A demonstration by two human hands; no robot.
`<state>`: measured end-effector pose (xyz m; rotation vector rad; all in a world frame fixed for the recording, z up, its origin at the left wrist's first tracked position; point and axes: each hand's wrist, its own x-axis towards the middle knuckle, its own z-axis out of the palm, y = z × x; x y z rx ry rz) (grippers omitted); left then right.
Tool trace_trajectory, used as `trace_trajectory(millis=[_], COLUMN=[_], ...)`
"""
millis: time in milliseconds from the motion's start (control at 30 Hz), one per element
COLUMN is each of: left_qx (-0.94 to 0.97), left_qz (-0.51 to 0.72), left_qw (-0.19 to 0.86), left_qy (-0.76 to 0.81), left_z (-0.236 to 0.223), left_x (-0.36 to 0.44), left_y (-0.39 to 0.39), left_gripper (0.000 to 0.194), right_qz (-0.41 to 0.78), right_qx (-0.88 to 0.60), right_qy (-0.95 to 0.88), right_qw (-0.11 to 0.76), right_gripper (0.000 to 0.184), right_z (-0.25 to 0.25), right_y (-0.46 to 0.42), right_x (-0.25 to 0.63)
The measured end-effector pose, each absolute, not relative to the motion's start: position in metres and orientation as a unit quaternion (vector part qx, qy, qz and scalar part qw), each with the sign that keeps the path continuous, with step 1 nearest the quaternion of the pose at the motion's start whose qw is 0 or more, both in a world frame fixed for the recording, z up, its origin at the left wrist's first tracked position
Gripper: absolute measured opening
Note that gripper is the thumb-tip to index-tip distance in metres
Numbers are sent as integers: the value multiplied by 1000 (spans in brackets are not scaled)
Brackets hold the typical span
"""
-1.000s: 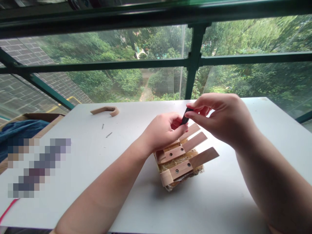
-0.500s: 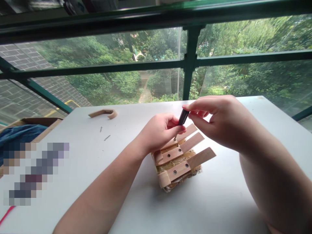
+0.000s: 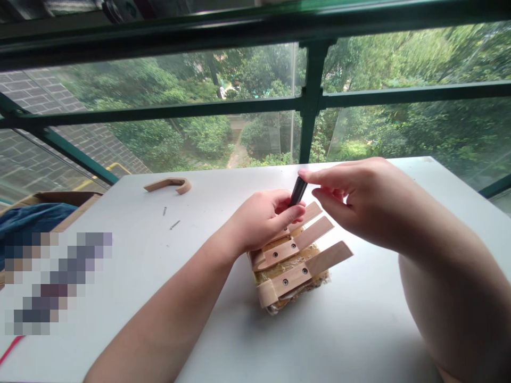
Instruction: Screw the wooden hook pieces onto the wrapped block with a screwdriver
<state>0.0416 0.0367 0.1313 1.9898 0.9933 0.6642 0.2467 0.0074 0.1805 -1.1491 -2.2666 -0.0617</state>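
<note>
A small wooden rack (image 3: 297,258) of curved slats screwed onto a block lies on the white table (image 3: 167,298). My left hand (image 3: 265,218) is closed over its far end, fingers pressing on the farthest slat. My right hand (image 3: 355,199) pinches the black handle of a small screwdriver (image 3: 297,191), held upright over that slat. The screwdriver's tip is hidden behind my left fingers.
A loose curved wooden slat (image 3: 170,184) lies at the far left of the table, with two small screws (image 3: 170,218) near it. A cardboard box with blue cloth (image 3: 32,218) stands past the table's left edge. A green-framed window runs behind.
The hands and the screwdriver stay on the farthest slat. My left fingers have closed over the screwdriver's tip, which showed half a second ago. The view shifted slightly.
</note>
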Motion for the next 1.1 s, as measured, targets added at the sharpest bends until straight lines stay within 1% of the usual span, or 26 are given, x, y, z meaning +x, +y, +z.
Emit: trace_trajectory(millis=[100, 233, 400, 567, 733, 933, 1033, 1100], left_qx=[764, 758, 750, 761, 784, 802, 788, 777], left_qz=[282, 299, 310, 285, 263, 249, 263, 276], left_qw=[426, 408, 413, 404, 389, 377, 394, 395], left_qy=[393, 412, 414, 419, 406, 391, 393, 405], left_z=[128, 127, 128, 131, 136, 137, 132, 129], left_x=[41, 40, 41, 40, 42, 43, 41, 40], left_y=[38, 39, 39, 39, 36, 35, 37, 39], left_gripper=[38, 30, 30, 30, 29, 28, 26, 30], right_qz=[-18, -24, -17, -17, -30, -50, -44, -32], right_qx=[-415, -420, -435, -442, -435, -459, -455, -446], right_qy=[-858, -855, -848, -846, -850, -848, -850, -852], right_qw=[302, 302, 302, 297, 296, 260, 262, 273], right_gripper=[27, 22, 22, 27, 15, 22, 20, 17], right_z=[180, 181, 181, 179, 180, 184, 184, 185], right_y=[5, 2, 3, 7, 10, 8, 6, 4], right_x=[245, 243, 242, 243, 248, 245, 241, 240])
